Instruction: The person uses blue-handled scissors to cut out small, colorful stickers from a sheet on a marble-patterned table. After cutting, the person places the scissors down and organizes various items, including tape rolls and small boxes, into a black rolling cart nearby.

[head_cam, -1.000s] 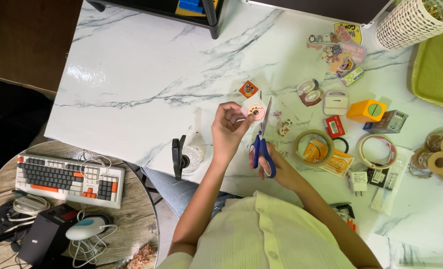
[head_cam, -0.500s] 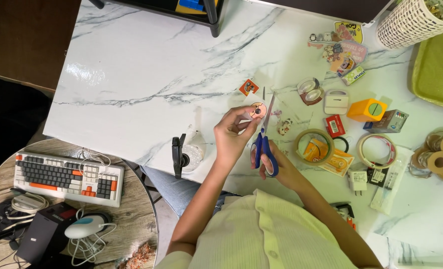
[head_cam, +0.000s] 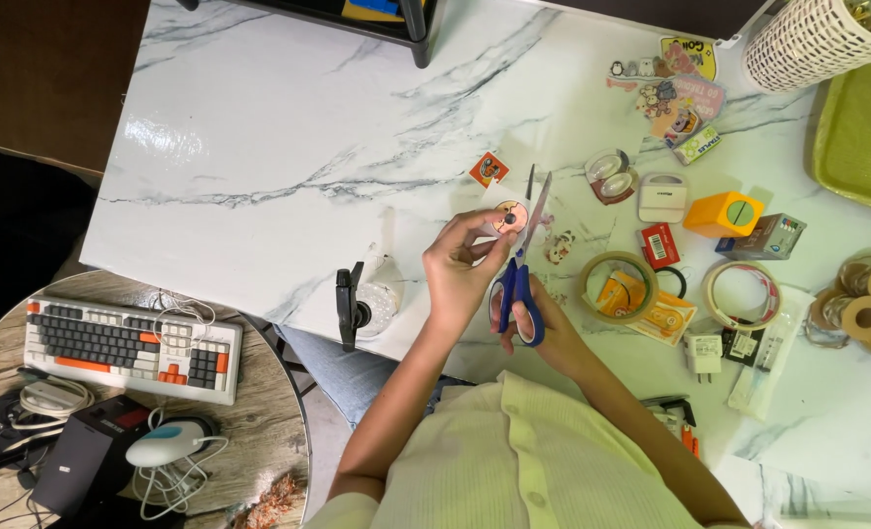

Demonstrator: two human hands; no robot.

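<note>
A small round sticker [head_cam: 509,216] is pinched in the left hand [head_cam: 460,269]; blue-handled scissors [head_cam: 520,279] are gripped by the right hand [head_cam: 543,328]. Light, flimsy paper: best held by its edge.

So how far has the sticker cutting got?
One cut sticker already lies on the table. In hand: the left hand holds a round sticker while the right hand works blue scissors along its edge. Uncut sheets wait at the far right.
</note>
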